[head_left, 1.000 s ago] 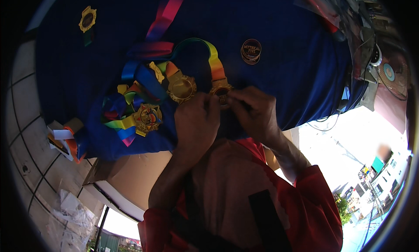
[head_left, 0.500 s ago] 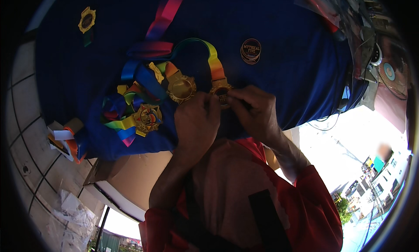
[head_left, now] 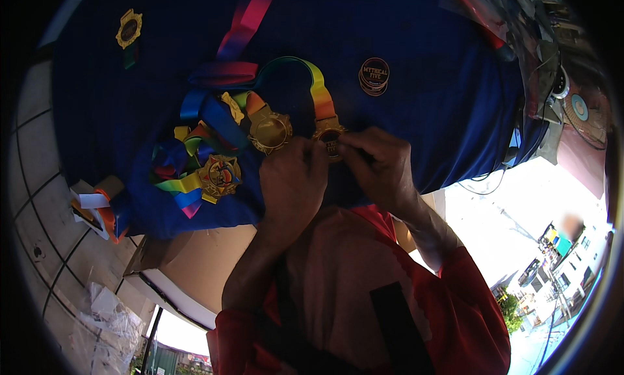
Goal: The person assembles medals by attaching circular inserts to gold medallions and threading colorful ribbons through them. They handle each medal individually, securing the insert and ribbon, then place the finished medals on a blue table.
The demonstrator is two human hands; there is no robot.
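A gold medal (head_left: 333, 123) on a rainbow ribbon (head_left: 316, 89) lies on the dark blue cloth, a dark round insert (head_left: 329, 137) in its middle. My left hand (head_left: 296, 180) pinches its left edge, thumb and fingers pressed together. From the other side my right hand (head_left: 379, 160) grips the right edge, its fingertips against the insert's rim. My fingers hide part of the medal. Just left of it lies a second gold medal (head_left: 270, 130) with a plain centre. Farther back on the right is a small stack of round dark inserts (head_left: 374, 74).
Tangled ribbons (head_left: 218, 118) and a gold medal with a colourful centre (head_left: 220, 178) are at the left. Another medal (head_left: 129, 28) lies at the far left. A cardboard box (head_left: 195, 261) stands below the table's near edge. Plastic packaging (head_left: 481, 14) lies at the far right.
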